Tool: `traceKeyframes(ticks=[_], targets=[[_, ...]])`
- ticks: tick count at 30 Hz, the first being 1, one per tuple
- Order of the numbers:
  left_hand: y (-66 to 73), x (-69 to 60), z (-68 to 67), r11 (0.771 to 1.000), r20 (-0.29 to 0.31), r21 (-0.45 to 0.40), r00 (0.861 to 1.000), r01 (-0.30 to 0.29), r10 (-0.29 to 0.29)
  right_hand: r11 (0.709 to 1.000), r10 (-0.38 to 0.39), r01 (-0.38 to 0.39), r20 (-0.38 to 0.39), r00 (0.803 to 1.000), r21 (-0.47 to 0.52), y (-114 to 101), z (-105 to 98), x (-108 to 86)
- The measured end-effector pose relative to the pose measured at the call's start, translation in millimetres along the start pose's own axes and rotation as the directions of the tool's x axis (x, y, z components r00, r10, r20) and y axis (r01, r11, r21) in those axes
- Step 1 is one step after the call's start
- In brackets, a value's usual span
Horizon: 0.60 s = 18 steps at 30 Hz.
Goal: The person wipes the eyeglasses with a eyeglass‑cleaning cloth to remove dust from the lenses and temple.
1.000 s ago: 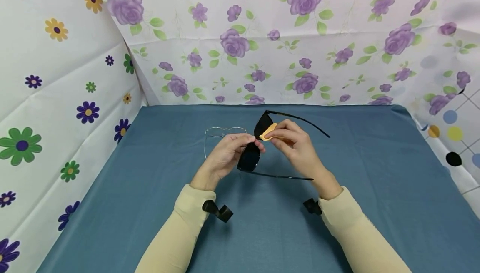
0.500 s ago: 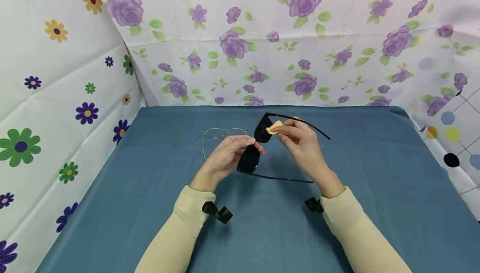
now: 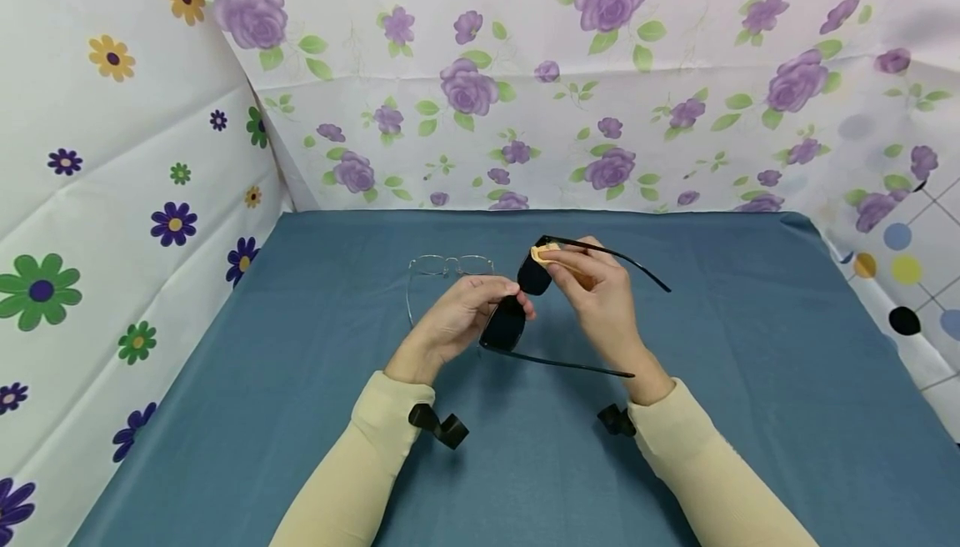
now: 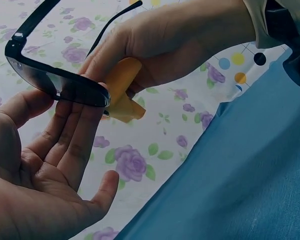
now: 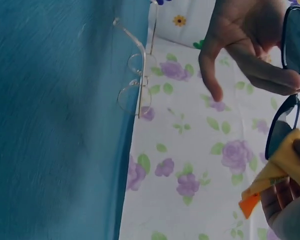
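Note:
Black sunglasses (image 3: 503, 323) are held up on their side above the table, temples unfolded toward the right. My left hand (image 3: 457, 313) pinches them at the bridge between thumb and fingers. My right hand (image 3: 603, 297) holds a yellow cloth (image 3: 545, 253) folded over the far lens. In the left wrist view the cloth (image 4: 122, 92) wraps the lens end, with the right fingers behind it. From the right wrist the cloth (image 5: 275, 170) covers part of the lower lens, while the other lens (image 5: 296, 40) is bare. The left hand hides part of the frame's middle.
Thin wire-framed eyeglasses (image 3: 450, 265) stand on the blue tablecloth (image 3: 300, 414) behind my left hand, partly hidden by it. A flowered curtain (image 3: 420, 138) rises at the table's back edge, and another flowered sheet (image 3: 112, 222) hangs along the left side.
The sunglasses have shifted slightly right and toward me with both hands. The cloth has moved across the far lens, toward its outer edge.

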<state>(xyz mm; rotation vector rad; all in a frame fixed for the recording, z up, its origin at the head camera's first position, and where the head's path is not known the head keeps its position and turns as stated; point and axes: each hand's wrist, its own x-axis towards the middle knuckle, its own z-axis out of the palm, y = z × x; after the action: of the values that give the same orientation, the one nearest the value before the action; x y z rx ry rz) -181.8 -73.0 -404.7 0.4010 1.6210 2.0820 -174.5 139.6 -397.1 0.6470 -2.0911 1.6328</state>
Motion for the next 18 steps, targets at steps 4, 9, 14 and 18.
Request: traceKeyframes(ticks=[4,9,14,18], targets=[[-0.1,0.1,-0.9,1.0,-0.004,-0.003,1.0,0.005,-0.005,0.999,0.021,-0.024,0.075,0.997,0.035,-2.3,-0.2,-2.2],[0.7,0.0,-2.8,1.0,-0.024,0.003,1.0,0.002,-0.002,0.998,-0.009,-0.003,0.181,0.983,0.067,-3.0,-1.4,-1.1],[0.9,0.4,-4.6,1.0,-0.038,0.001,0.999,-0.006,0.006,0.996,-0.014,-0.006,0.234,0.972,0.084,-4.9,-2.6,-0.4],[0.4,0.3,-5.2,1.0,-0.036,-0.006,0.999,-0.008,0.007,0.996,0.035,-0.054,0.251,0.967,0.069,-4.6,-5.0,0.4]])
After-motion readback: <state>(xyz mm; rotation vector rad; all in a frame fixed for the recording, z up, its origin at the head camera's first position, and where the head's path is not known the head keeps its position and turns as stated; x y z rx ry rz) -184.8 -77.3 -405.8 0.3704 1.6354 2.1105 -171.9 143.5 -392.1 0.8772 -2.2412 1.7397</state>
